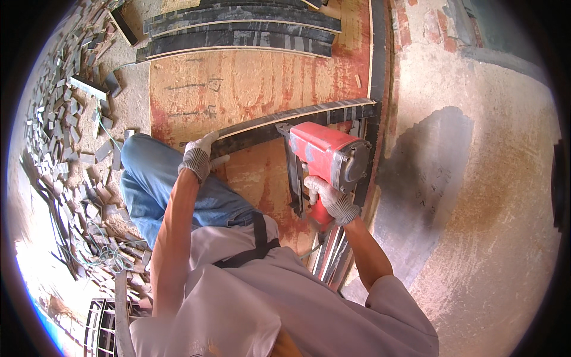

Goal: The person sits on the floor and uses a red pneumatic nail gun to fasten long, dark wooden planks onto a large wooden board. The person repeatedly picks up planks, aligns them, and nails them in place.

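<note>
My right hand (326,193), in a pale knit glove, is wrapped round the grip of a red nail gun (318,146). The gun's dark nose rests at or just over a long dark-faced wooden strip (256,132); exact contact is hard to tell. That strip lies across a stained plywood board (262,184), its right end meeting a dark strip (378,59) along the board's right edge. My left hand (201,154), also gloved, pinches the strip's left end, thumb below and fingers on top. The gun hides part of the strip beneath it.
Several dark strips (244,38) lie stacked at the board's far end. Many small wood offcuts (65,131) litter the floor at left, with a thin hose (110,256) among them. A stained plaster wall (476,178) rises close on the right. More strips (336,256) lie beside my right forearm.
</note>
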A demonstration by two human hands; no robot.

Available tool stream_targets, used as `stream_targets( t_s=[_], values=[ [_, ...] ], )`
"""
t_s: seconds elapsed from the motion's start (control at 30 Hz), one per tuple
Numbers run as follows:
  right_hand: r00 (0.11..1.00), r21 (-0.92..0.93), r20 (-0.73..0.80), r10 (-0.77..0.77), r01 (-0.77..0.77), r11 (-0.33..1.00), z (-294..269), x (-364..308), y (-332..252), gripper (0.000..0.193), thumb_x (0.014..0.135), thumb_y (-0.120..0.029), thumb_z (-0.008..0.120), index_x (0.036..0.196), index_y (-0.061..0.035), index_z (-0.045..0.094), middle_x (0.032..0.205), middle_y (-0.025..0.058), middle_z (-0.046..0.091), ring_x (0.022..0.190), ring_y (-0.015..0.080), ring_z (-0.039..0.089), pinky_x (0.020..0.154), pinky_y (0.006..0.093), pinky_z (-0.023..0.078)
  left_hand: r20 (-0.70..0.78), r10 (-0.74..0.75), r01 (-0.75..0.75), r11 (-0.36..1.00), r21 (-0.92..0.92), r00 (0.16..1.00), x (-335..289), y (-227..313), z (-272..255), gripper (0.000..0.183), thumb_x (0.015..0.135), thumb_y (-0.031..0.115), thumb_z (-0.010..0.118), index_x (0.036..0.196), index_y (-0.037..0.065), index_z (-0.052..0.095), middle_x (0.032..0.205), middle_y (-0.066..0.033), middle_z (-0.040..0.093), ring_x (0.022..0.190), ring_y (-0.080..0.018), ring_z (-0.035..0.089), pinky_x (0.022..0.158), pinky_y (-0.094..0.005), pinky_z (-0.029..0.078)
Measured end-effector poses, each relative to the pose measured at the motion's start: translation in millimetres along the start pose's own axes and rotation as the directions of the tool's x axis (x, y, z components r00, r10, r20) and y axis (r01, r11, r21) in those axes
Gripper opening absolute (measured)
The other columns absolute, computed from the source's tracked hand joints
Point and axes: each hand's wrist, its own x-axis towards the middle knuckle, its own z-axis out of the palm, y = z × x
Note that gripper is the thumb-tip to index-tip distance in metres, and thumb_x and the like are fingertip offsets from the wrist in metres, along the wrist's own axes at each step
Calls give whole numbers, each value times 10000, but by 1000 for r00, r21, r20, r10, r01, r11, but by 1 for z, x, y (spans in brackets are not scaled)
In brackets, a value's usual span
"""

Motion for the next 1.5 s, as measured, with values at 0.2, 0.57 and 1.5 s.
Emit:
stream_targets(
  t_s=[0.2, 0.57, 1.5],
  values=[
    [993, -72, -121, 2, -11, 997, -15, -9, -16, 207, 887, -126, 615, 1045, 1, 659, 616, 24, 563, 506, 126, 522, 517, 279, 430, -1, 28, -28, 1000, -2, 1000, 12, -6, -9, 342, 916, 217, 661, 1163, -17, 622, 1052, -134, 611, 887, -258, 635, 628, -353, 641],
    [979, -394, 84, -187, 205, 896, -62, 11, 13, 149, 962, -97, 502, 940, -29, 634, 679, 37, 621, 529, 132, 574, 571, 280, 504, -66, -44, 41, 998, -47, 997, -8, 6, 5, 320, 926, 212, 642, 1149, -17, 633, 1109, -145, 605, 949, -267, 636, 612, -356, 640],
    [968, -338, 79, -236, 249, 908, 40, 5, 21, 125, 890, -116, 633, 806, -24, 617, 580, 16, 559, 506, 112, 528, 533, 283, 444, -33, -63, 60, 995, -80, 997, -15, 11, 6, 293, 919, 148, 648, 1173, 1, 638, 1075, -109, 633, 933, -220, 636, 655, -346, 645]
  ],
)
